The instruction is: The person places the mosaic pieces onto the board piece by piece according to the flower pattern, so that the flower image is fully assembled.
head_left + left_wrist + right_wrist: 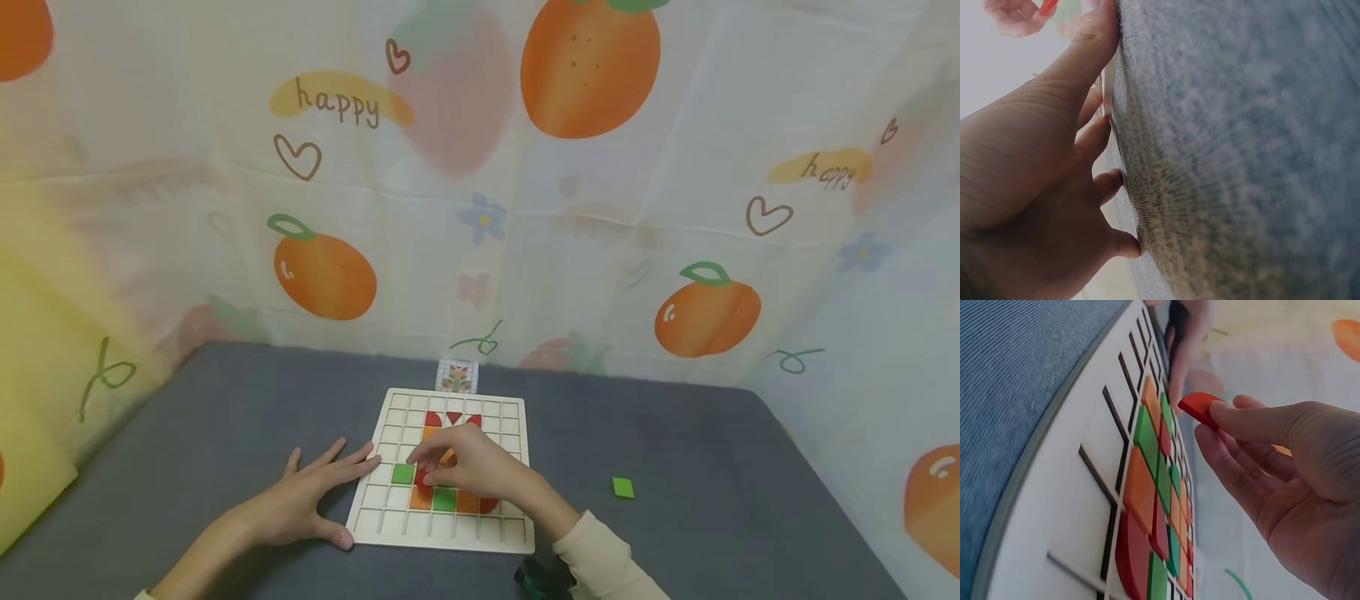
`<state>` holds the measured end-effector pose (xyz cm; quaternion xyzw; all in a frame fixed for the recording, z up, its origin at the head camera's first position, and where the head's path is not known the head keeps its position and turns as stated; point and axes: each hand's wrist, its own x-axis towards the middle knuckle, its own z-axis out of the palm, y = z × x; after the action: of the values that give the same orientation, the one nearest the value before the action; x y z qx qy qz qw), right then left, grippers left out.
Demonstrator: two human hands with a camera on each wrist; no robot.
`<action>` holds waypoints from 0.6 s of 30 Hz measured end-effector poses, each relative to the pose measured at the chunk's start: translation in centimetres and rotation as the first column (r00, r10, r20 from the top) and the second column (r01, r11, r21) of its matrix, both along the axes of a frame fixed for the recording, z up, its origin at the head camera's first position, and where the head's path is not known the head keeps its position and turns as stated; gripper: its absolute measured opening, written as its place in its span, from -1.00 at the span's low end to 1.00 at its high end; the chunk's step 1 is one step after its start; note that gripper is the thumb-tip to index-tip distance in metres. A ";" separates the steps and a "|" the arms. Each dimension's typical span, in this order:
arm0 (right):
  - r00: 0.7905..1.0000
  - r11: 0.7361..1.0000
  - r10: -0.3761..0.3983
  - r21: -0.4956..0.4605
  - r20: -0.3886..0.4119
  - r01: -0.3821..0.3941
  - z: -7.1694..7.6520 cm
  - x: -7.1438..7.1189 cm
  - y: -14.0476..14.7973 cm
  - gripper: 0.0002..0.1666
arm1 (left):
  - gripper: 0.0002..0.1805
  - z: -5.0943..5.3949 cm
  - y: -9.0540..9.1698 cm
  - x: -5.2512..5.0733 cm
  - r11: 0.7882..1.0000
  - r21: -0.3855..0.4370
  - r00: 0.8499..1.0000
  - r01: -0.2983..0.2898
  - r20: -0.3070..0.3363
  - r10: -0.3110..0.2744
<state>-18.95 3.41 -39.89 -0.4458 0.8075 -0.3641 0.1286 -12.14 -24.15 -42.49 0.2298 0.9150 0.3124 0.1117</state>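
A pale square board [480, 537] with a raised grid lies on the table, partly filled with red, orange and green tiles. Between thumb and fingers, my right hand [476, 462] pinches a red tile with a rounded edge [1197, 405], held over the board's middle. That hand hides several cells in the head view. At the board's left side, my left hand [296, 500] has its fingers spread, with thumb and fingertips touching the edge. A green tile [402, 474] sits in a cell near those fingers.
Behind the board lies a small pattern card [457, 377]. One loose green tile [622, 487] is on the dark table [675, 442] to the right. A dark object [534, 577] shows by the right sleeve. Printed cloth [495, 275] hangs along the table's back.
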 end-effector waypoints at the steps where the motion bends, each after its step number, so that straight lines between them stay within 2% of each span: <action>1: 1.000 1.000 0.003 0.006 -0.002 -0.003 -0.1 0.0 -0.2 -0.73 | 0.11 0.0 0.1 0.0 1.000 -0.001 1.000 0.003 -0.002 -0.003; 7: 0.999 0.998 0.019 0.061 -0.033 -0.017 -0.3 0.0 -1.4 -0.73 | 0.11 0.0 0.1 0.0 1.000 0.008 1.000 0.010 0.003 -0.010; 13: 0.999 0.998 0.047 0.046 -0.014 -0.046 -0.3 -0.1 -2.0 -0.74 | 0.11 -0.1 0.0 -0.1 1.000 0.008 1.000 0.007 0.006 -0.007; 18: 0.999 0.997 0.040 0.067 -0.029 -0.038 -0.8 0.0 -2.6 -0.75 | 0.10 -0.2 -0.1 -0.1 1.000 0.007 1.000 0.016 -0.011 -0.016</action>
<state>-18.95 0.84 -40.66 -0.4623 0.8122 -0.3277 0.1382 -12.23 -24.25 -42.72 0.2390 0.9126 0.3134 0.1084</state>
